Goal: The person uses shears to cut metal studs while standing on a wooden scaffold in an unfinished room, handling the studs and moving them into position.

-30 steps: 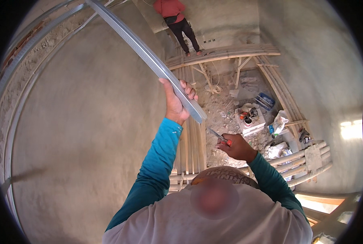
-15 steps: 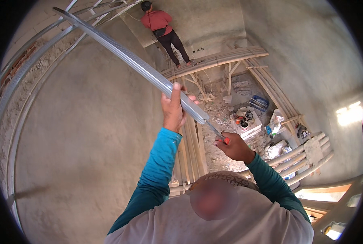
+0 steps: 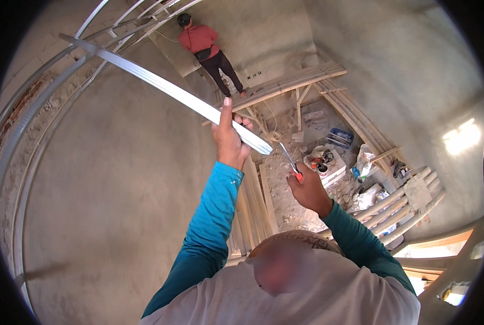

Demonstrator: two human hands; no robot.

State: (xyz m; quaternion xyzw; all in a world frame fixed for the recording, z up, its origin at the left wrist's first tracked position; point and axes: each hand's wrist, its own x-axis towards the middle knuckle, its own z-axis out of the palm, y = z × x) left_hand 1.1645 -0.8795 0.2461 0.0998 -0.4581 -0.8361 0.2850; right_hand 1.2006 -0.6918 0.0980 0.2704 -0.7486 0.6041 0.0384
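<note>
My left hand [image 3: 232,135] is closed around a long ribbed metal furring channel [image 3: 166,93] close to its near end, the thumb laid along it. The channel slants up to the far left, where its other end crosses the curved metal framing [image 3: 68,67]. In my right hand [image 3: 310,190] is a slim tool with a metal blade [image 3: 289,158] and a red handle. Its tip points up, a little to the right of the channel's end and apart from it. Fingers cover most of the handle, so I cannot tell the tool's exact kind.
A person in a red top [image 3: 204,40] stands by a raised wooden plank walkway [image 3: 290,86] at the back. Below lies a rubble-strewn floor with a white box [image 3: 334,169] and a blue crate [image 3: 340,138]. Bamboo poles [image 3: 399,208] run at the right.
The tool has come away from the channel's end, and my right hand has shifted slightly up. The channel has tilted or rolled and now catches brighter light; my left hand still holds it.
</note>
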